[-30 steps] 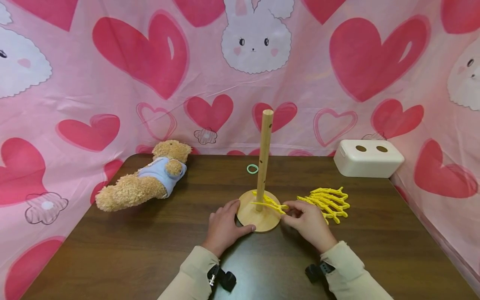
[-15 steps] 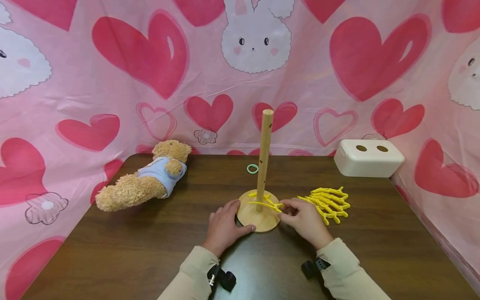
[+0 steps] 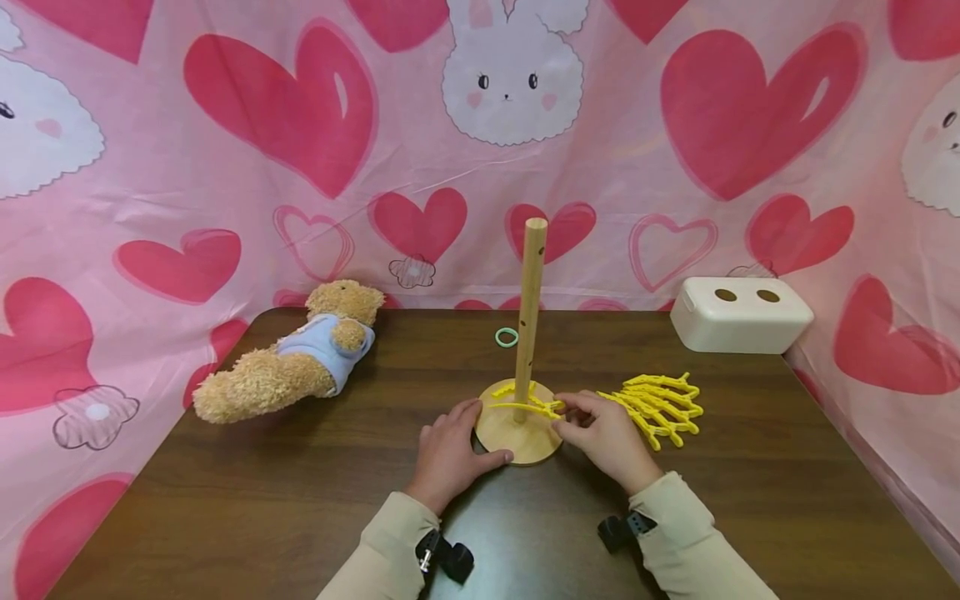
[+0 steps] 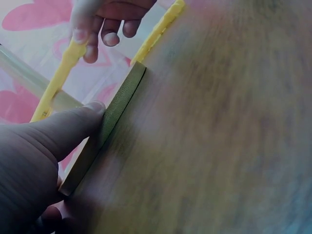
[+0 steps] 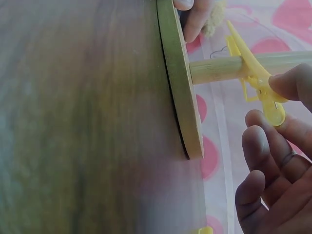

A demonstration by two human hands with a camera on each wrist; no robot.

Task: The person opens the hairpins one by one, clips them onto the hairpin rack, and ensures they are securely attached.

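Observation:
A round wooden post stand [image 3: 531, 321] rises upright from the table. My left hand [image 3: 448, 458] holds the left edge of its round base [image 3: 517, 446], with the thumb at the front edge and fingers along the left side. My right hand [image 3: 609, 437] pinches a yellow plastic piece [image 5: 265, 92] between thumb and index finger. Its two long prongs lie on either side of the post, low above the base; in the right wrist view it looks like a clip. The other right fingers are loosely curled. Whether the prongs touch the post, I cannot tell.
Several similar yellow plastic pieces [image 3: 663, 404] lie piled right of my right hand. Behind the post is a small green ring [image 3: 506, 337]. A teddy bear [image 3: 307, 354] lies at the left, and a white box [image 3: 741, 321] with two holes stands at the back right.
My right hand has moved slightly left, carrying the yellow piece farther over the base so its prongs extend past the post. My left hand has stayed on the base.

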